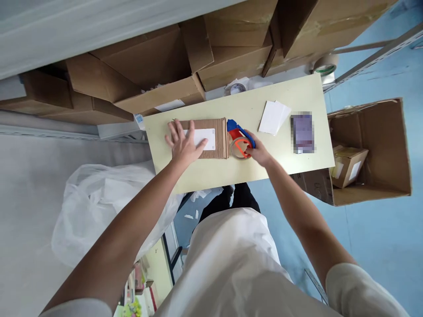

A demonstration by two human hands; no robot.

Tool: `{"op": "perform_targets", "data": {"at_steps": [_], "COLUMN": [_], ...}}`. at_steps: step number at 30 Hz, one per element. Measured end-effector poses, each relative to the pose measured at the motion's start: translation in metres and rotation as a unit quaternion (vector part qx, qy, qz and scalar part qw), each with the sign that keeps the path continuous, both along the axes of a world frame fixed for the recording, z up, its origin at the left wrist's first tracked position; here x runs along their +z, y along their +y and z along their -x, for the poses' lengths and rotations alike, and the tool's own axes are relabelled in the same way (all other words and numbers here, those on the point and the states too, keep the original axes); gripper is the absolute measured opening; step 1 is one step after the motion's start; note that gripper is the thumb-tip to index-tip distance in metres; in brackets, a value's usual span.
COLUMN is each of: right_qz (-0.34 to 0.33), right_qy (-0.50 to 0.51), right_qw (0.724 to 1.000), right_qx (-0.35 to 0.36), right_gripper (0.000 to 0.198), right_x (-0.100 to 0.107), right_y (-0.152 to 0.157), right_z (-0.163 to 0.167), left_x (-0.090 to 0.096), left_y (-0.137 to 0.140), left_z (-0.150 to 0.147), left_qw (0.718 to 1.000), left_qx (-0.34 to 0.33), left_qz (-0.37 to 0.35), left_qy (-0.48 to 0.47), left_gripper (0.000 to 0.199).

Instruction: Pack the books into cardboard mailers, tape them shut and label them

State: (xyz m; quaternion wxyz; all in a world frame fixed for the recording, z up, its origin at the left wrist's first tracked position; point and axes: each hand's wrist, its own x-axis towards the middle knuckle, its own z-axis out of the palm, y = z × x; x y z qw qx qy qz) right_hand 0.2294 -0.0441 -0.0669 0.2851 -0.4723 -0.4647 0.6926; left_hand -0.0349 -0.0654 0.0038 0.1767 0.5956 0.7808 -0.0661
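A small cardboard box point(220, 155) with a white label point(209, 138) on top lies on the pale yellow table point(287, 154). My left hand point(185, 143) rests on the box with its fingers spread, its thumb lying over the label. At the box's right end, my right hand point(259, 152) is closed round the handle of a blue and red tape dispenser point(235, 132) that carries a roll of tape. The dispenser's blue head is right beside the box's right edge; whether they touch I cannot tell.
White paper slips point(272, 117) and a blurred purple item point(303, 133) lie on the table's right part. Open cartons point(158, 61) line the back. A large open carton point(380, 132) stands right, holding a smaller box point(350, 165). A plastic bag point(95, 211) bulges at left.
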Motion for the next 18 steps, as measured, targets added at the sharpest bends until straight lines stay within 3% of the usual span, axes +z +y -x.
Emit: {"op": "perform_targets", "data": {"at_steps": [3, 5, 9, 14, 18], "right_qz": [0.003, -0.007, -0.018, -0.023, -0.031], "right_qy": [0.018, 0.027, 0.011, -0.024, -0.067], "right_qw": [0.998, 0.997, 0.998, 0.999, 0.997], "right_qx": [0.061, 0.075, 0.059, 0.036, 0.008], "right_gripper": [0.079, 0.079, 0.080, 0.083, 0.085], "right_x": [-0.002, -0.003, -0.003, -0.004, -0.006], "right_y": [0.034, 0.033, 0.011, -0.010, -0.063], "right_z": [0.001, 0.004, 0.008, -0.001, -0.015], "left_x": [0.000, -0.004, -0.010, -0.004, 0.000], "left_y": [0.008, 0.017, 0.022, 0.016, 0.016], "left_z": [-0.006, -0.009, -0.011, -0.015, -0.016], "left_qw": [0.995, 0.993, 0.994, 0.992, 0.992], "left_qx": [-0.097, -0.107, -0.097, -0.118, -0.125], "left_qz": [-0.006, -0.013, -0.015, -0.001, 0.006], "left_qy": [-0.027, -0.037, -0.046, -0.036, -0.035], "left_gripper": [0.084, 0.084, 0.086, 0.087, 0.087]}}
